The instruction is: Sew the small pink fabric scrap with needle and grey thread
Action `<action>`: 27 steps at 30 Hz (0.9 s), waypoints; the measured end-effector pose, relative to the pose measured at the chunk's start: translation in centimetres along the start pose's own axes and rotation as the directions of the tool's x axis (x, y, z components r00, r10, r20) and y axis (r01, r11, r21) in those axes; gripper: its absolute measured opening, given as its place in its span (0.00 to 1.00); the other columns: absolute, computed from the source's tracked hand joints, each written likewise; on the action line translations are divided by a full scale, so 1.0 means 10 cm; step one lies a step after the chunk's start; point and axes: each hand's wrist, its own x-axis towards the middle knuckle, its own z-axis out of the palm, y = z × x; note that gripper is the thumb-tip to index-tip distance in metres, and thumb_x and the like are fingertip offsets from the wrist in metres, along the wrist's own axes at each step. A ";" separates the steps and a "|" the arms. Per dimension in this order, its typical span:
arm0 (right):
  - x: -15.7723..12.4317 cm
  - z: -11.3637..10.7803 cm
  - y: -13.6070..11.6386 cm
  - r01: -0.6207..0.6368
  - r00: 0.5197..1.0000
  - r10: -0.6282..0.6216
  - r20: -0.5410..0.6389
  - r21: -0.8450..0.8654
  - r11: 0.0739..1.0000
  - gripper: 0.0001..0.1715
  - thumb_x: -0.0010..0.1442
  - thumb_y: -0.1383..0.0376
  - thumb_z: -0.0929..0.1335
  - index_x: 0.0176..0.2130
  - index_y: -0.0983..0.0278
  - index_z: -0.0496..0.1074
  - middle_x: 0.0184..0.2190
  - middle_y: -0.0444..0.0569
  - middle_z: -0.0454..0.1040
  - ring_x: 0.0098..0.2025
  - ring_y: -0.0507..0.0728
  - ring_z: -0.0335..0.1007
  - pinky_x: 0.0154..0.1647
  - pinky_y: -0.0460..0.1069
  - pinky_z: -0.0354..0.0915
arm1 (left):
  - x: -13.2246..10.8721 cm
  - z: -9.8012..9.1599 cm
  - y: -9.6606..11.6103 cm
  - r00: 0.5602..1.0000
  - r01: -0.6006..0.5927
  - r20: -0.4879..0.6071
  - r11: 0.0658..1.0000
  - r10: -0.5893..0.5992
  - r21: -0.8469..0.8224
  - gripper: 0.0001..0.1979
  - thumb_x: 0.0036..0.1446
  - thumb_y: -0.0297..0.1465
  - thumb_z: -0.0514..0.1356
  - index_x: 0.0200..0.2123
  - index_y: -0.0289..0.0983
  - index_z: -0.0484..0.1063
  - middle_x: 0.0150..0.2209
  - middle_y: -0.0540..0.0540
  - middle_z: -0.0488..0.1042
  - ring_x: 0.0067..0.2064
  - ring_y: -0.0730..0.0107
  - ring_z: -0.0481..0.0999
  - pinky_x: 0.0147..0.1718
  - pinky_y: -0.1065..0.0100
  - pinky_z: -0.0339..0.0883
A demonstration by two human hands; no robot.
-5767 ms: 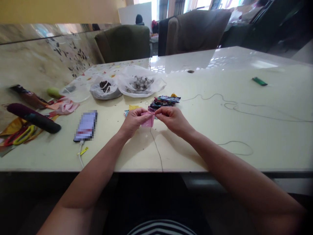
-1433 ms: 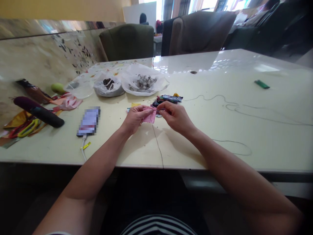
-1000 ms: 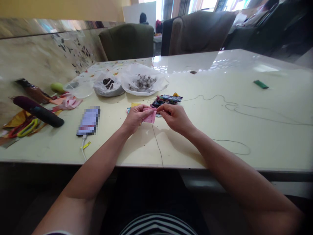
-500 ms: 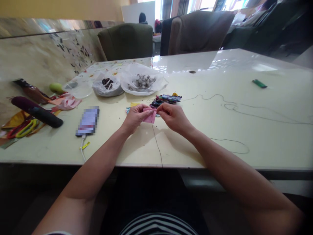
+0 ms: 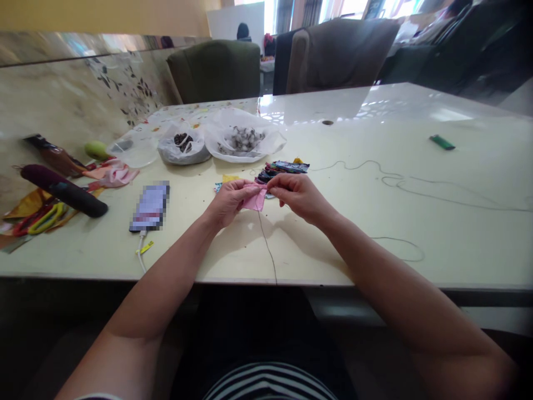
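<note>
While the left hand [image 5: 227, 204] pinches pink cloth [image 5: 253, 203] between thumb and fingers, the right hand [image 5: 297, 197] has its fingertips drawn together at the cloth's upper right corner. Can't tell if those are on fabric or something small. Cloth is between the two sets of fingertips, hanging below them, lifted above the white table [image 5: 353, 150]. Dark thread [image 5: 266, 241] runs from the cloth down toward the near table edge.

Just beyond the fingertips: stack of patterned fabric pieces [image 5: 287, 168], partly behind the right hand. Yellow piece [image 5: 230, 179] just behind the left fingers.

Farther out past the left fingers: large white bag [image 5: 220, 125], open, grey-white tufts inside; smaller white bag [image 5: 166, 153] left of it, dark bits inside.

Left of the left hand: phone [image 5: 150, 206], screen pixelated, on a white cable [image 5: 142, 253]. Well left of that, a dark cylinder [image 5: 64, 191] and yellow loop handles [image 5: 46, 218].

Right of the right hand: loose thread [image 5: 366, 162] in loops; green lighter-like item [image 5: 442, 142] well apart, farther back.
</note>
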 end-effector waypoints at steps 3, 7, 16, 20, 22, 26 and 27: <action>0.01 -0.01 0.01 -0.010 1.000 0.008 0.019 0.103 0.995 0.09 0.55 0.62 0.70 0.33 0.65 0.78 0.26 0.44 0.69 0.27 0.51 0.62 0.26 0.47 0.60 | 0.00 -0.01 0.00 1.000 -0.001 0.018 1.000 0.001 -0.029 0.16 0.40 0.36 0.77 0.31 0.32 0.83 0.27 0.47 0.77 0.26 0.79 0.67 0.25 0.75 0.59; 0.02 -0.02 0.00 -0.032 0.999 0.025 0.034 0.194 0.980 0.09 0.52 0.61 0.72 0.32 0.65 0.78 0.26 0.44 0.70 0.27 0.50 0.63 0.24 0.46 0.60 | 0.01 -0.01 -0.01 1.000 0.001 0.025 0.999 0.000 -0.044 0.16 0.40 0.36 0.77 0.31 0.32 0.82 0.27 0.47 0.77 0.27 0.79 0.68 0.25 0.75 0.60; 0.01 0.00 0.02 -0.063 0.996 0.043 0.084 0.258 0.964 0.09 0.53 0.62 0.73 0.32 0.65 0.76 0.28 0.44 0.71 0.29 0.49 0.63 0.29 0.46 0.65 | 0.02 -0.01 -0.05 0.997 0.038 0.064 0.997 -0.033 -0.071 0.17 0.39 0.36 0.78 0.28 0.32 0.79 0.24 0.50 0.73 0.24 0.81 0.64 0.23 0.75 0.56; 0.01 0.05 0.05 -0.067 0.997 0.058 0.047 0.212 0.975 0.11 0.56 0.60 0.72 0.30 0.65 0.71 0.26 0.42 0.69 0.28 0.49 0.63 0.28 0.46 0.64 | 0.02 0.00 -0.08 0.999 0.032 0.030 0.998 -0.030 -0.062 0.17 0.39 0.36 0.77 0.28 0.32 0.79 0.25 0.50 0.74 0.25 0.80 0.66 0.24 0.75 0.57; 0.01 0.04 0.06 -0.070 0.997 0.066 0.027 0.215 0.974 0.10 0.57 0.60 0.71 0.32 0.64 0.70 0.26 0.42 0.68 0.26 0.48 0.63 0.27 0.46 0.63 | 0.02 0.02 -0.08 1.000 0.001 -0.010 0.997 -0.002 -0.081 0.17 0.39 0.36 0.77 0.29 0.32 0.79 0.26 0.49 0.75 0.26 0.78 0.68 0.26 0.74 0.60; 0.03 0.03 0.08 -0.005 1.000 0.001 0.013 0.269 0.963 0.05 0.58 0.66 0.69 0.35 0.64 0.68 0.25 0.40 0.68 0.24 0.49 0.64 0.26 0.47 0.63 | 0.03 0.05 -0.09 0.997 -0.053 -0.059 0.992 0.046 -0.111 0.17 0.39 0.36 0.77 0.28 0.32 0.78 0.26 0.49 0.76 0.27 0.76 0.70 0.27 0.73 0.63; 0.02 0.04 0.09 0.014 1.000 -0.018 0.012 0.271 0.962 0.04 0.58 0.66 0.68 0.35 0.63 0.67 0.24 0.40 0.67 0.24 0.49 0.65 0.27 0.47 0.64 | 0.03 0.06 -0.10 0.998 -0.052 -0.039 0.993 0.048 -0.106 0.17 0.40 0.36 0.77 0.28 0.32 0.77 0.26 0.48 0.76 0.27 0.75 0.71 0.28 0.73 0.64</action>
